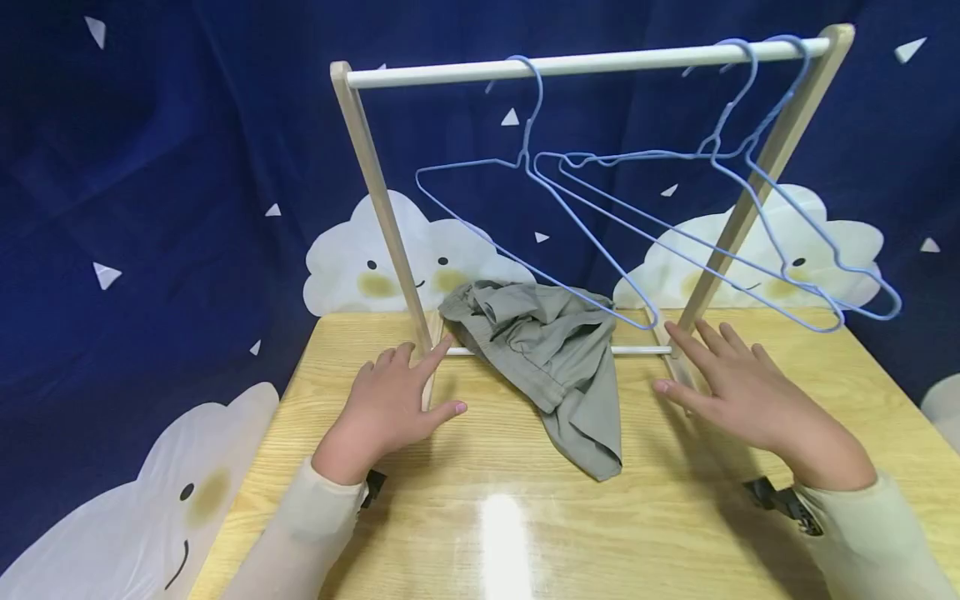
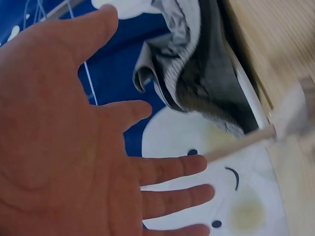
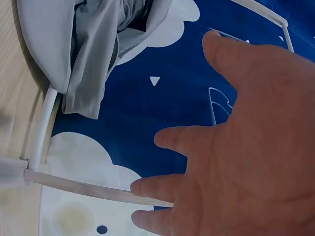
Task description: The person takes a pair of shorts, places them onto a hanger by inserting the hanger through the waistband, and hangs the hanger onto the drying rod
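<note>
A crumpled pair of grey-green pants (image 1: 536, 350) with a gathered waistband lies over the low white bar of a wooden clothes rack (image 1: 390, 225), one end spreading toward me on the table. To its left, my left hand (image 1: 393, 398) hovers with fingers spread, by the foot of the left post. On the other side my right hand (image 1: 738, 387) is held out likewise, near the right post. Neither hand holds anything. Both wrist views show a bare palm, with the pants beyond the fingertips. Three blue wire hangers hang from the top rail, one hanger (image 1: 480, 229) above the pants.
The other two hangers (image 1: 765, 200) hang together at the rail's right end, reaching out above my right hand. A light wood table (image 1: 435, 517) carries the rack. Behind it falls a dark blue curtain (image 1: 187, 167) with white clouds and triangles.
</note>
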The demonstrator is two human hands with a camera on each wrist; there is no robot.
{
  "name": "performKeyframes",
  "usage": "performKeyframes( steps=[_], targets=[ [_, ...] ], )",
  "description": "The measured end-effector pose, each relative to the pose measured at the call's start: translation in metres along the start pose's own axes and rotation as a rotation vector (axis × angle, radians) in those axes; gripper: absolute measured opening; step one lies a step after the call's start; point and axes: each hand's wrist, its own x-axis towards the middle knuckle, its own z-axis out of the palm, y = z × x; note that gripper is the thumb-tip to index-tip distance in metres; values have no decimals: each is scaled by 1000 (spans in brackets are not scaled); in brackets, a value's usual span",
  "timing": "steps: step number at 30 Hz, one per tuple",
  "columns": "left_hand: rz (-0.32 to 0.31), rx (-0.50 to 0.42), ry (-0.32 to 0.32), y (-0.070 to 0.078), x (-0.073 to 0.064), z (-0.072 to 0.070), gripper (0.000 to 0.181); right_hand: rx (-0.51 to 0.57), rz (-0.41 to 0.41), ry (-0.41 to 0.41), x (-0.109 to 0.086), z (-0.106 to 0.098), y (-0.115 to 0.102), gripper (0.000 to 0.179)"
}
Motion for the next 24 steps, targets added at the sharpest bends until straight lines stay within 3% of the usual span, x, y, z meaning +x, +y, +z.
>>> performKeyframes(
  steps=[5,13,19,24],
  targets=[
    [91,21,55,18,13,-2,100,23,1,-1,-2,-1,-2,92],
    [275,61,202,41,57,-1,84,16,4,7,-4,-2,-5,93],
    [385,114,201,59,83,10,71,16,25,6,-4,-2,-5,91],
    [439,155,167,77,94,26,64,13,29,8,-4,-3,-6,91]
  ],
)
